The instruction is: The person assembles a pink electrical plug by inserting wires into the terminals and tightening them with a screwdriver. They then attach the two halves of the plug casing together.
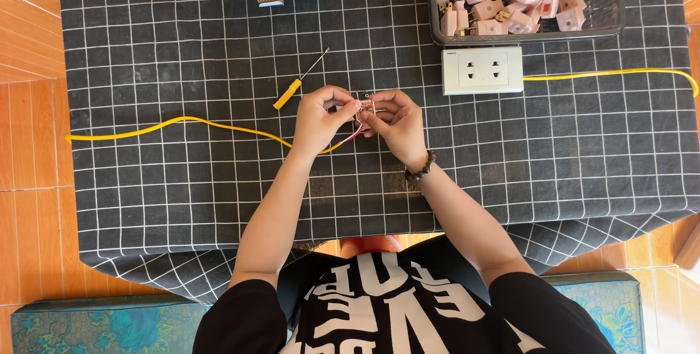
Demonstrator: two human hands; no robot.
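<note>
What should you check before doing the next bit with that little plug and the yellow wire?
1. Both hands on the small plug part: left hand and right hand pinch it. Ok.
2. Yellow cable reaches the hands, untangled: ok.
3. Screwdriver lies near the left hand: ok.
4. Thin wires seated in the part: cannot tell, fingers hide them.
5. White socket box has nothing plugged in: ok.
</note>
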